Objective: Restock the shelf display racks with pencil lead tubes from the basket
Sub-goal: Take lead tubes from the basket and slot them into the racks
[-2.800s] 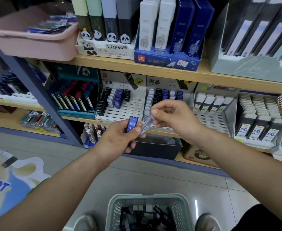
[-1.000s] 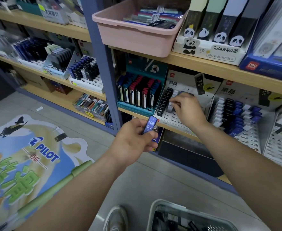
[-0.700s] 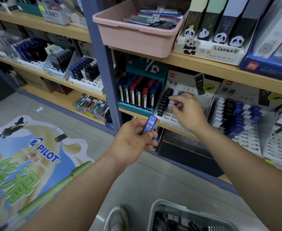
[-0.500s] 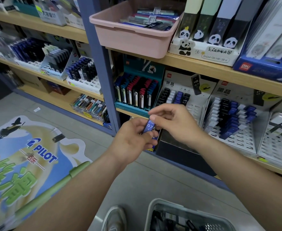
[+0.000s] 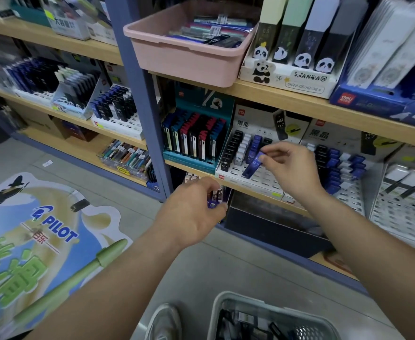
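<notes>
So this looks like somewhere in the middle of the job, not near the end. The right hand [image 5: 292, 168] has a slim blue pencil lead tube marked 0.7 [image 5: 253, 165] pinched between thumb and fingertips, held tilted right over the white slotted display rack with the black-and-white header card [image 5: 255, 179], its lower end at the open slots next to the blue row. I'd say it's about to go in but isn't seated yet. The left hand [image 5: 194, 212] hangs lower, in front of the shelf edge, fingers curled around what looks like a few more small blue tubes [image 5: 213, 203]; I can only see a bit of blue poking out, so can't tell how many. That rack has a black row, a white row and a short blue row at its back, with loads of bare slots in front, so plenty of room left. The neighbouring white rack on the right [image 5: 343, 185] is part filled too, with black, blue and white tubes. Down by the feet, the pale grey mesh plastic basket [image 5: 216, 312] has dark stock in it, though it's too blurry to count. My guess: a fair amount left to do.
</notes>
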A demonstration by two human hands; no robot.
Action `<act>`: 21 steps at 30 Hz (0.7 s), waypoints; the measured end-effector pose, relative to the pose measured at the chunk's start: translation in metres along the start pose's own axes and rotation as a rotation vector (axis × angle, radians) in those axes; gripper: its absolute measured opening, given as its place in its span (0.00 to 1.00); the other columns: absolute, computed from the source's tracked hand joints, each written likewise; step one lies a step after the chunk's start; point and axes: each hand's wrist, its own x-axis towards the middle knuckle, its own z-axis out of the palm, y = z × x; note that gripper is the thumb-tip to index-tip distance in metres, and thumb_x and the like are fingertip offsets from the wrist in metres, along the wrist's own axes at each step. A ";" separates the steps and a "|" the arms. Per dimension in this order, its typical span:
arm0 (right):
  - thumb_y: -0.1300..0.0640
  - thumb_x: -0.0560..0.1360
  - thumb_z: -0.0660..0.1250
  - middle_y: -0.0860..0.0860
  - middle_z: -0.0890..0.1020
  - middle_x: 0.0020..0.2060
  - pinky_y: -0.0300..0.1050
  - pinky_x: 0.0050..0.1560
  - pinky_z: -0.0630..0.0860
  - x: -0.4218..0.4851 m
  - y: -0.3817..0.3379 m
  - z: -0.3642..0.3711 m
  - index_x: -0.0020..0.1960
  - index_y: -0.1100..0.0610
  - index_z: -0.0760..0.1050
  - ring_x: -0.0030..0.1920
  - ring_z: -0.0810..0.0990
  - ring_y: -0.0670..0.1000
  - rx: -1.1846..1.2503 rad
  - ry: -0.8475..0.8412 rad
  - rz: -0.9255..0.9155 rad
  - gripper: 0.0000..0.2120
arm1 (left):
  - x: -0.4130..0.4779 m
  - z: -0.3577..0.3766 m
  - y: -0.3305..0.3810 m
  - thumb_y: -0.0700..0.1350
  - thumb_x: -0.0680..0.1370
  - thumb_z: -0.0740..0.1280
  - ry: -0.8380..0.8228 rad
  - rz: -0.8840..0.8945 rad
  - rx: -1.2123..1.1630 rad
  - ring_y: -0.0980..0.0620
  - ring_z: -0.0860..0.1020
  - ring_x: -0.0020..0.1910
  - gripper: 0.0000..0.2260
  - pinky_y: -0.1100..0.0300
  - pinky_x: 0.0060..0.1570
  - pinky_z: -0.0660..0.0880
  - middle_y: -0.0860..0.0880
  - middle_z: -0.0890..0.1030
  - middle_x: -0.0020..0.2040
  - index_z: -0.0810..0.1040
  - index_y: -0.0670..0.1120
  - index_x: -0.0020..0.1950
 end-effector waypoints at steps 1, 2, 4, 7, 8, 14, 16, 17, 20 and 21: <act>0.59 0.75 0.73 0.44 0.83 0.42 0.33 0.47 0.78 0.006 0.004 0.001 0.51 0.52 0.83 0.43 0.82 0.42 -0.070 0.022 -0.021 0.05 | -0.001 0.000 0.001 0.56 0.78 0.69 -0.012 0.019 0.080 0.52 0.74 0.64 0.22 0.54 0.63 0.74 0.54 0.75 0.67 0.72 0.55 0.71; 0.59 0.76 0.73 0.44 0.83 0.42 0.28 0.45 0.76 0.011 0.007 0.003 0.51 0.53 0.83 0.43 0.81 0.40 -0.112 0.034 -0.034 0.05 | -0.002 0.000 0.001 0.58 0.78 0.68 -0.025 0.029 0.137 0.52 0.73 0.65 0.23 0.52 0.63 0.75 0.54 0.74 0.68 0.70 0.55 0.72; 0.60 0.76 0.72 0.47 0.83 0.41 0.23 0.40 0.72 0.021 0.011 0.009 0.51 0.55 0.83 0.40 0.80 0.41 -0.170 0.046 -0.049 0.04 | -0.002 -0.001 0.003 0.59 0.78 0.67 -0.045 0.030 0.204 0.51 0.72 0.65 0.24 0.51 0.62 0.75 0.54 0.72 0.70 0.69 0.56 0.73; 0.61 0.76 0.72 0.49 0.82 0.39 0.29 0.41 0.76 0.031 0.017 0.021 0.49 0.57 0.82 0.39 0.82 0.47 -0.204 0.044 -0.065 0.03 | -0.001 -0.001 0.002 0.60 0.78 0.66 -0.067 0.022 0.231 0.52 0.72 0.64 0.23 0.50 0.60 0.76 0.54 0.72 0.70 0.69 0.56 0.72; 0.61 0.76 0.72 0.49 0.82 0.39 0.34 0.45 0.78 0.033 0.019 0.024 0.49 0.58 0.82 0.40 0.82 0.48 -0.222 0.035 -0.074 0.03 | 0.000 -0.001 0.002 0.60 0.78 0.66 -0.073 0.021 0.228 0.52 0.73 0.64 0.23 0.50 0.60 0.76 0.54 0.72 0.69 0.69 0.56 0.72; 0.61 0.76 0.71 0.48 0.81 0.39 0.38 0.47 0.77 0.031 0.028 0.026 0.51 0.59 0.83 0.40 0.81 0.47 -0.288 0.027 -0.131 0.04 | 0.002 0.001 -0.002 0.59 0.79 0.66 -0.083 0.046 0.191 0.52 0.72 0.63 0.21 0.51 0.61 0.76 0.54 0.74 0.67 0.71 0.55 0.70; 0.61 0.76 0.71 0.49 0.82 0.40 0.38 0.48 0.76 0.030 0.031 0.025 0.52 0.59 0.83 0.40 0.81 0.47 -0.308 0.016 -0.161 0.05 | 0.001 0.001 -0.003 0.58 0.79 0.67 -0.080 0.047 0.161 0.53 0.72 0.63 0.21 0.51 0.61 0.76 0.55 0.74 0.66 0.71 0.55 0.70; 0.61 0.76 0.71 0.51 0.83 0.42 0.39 0.49 0.77 0.029 0.034 0.026 0.52 0.59 0.83 0.41 0.81 0.48 -0.318 0.009 -0.176 0.05 | 0.001 0.001 -0.004 0.58 0.79 0.67 -0.080 0.044 0.145 0.53 0.72 0.62 0.20 0.51 0.61 0.76 0.55 0.74 0.66 0.72 0.55 0.69; 0.62 0.77 0.70 0.55 0.84 0.48 0.49 0.54 0.80 0.030 0.040 0.030 0.55 0.59 0.83 0.46 0.83 0.52 -0.362 -0.012 -0.220 0.08 | 0.001 0.001 -0.005 0.57 0.79 0.68 -0.080 0.032 0.075 0.53 0.73 0.61 0.19 0.54 0.60 0.75 0.55 0.75 0.64 0.73 0.55 0.68; 0.62 0.77 0.70 0.56 0.83 0.50 0.51 0.55 0.80 0.031 0.042 0.033 0.57 0.58 0.83 0.47 0.83 0.54 -0.387 -0.031 -0.235 0.09 | 0.001 0.001 -0.005 0.57 0.79 0.68 -0.080 0.030 0.057 0.54 0.73 0.61 0.19 0.56 0.60 0.74 0.55 0.75 0.63 0.73 0.55 0.68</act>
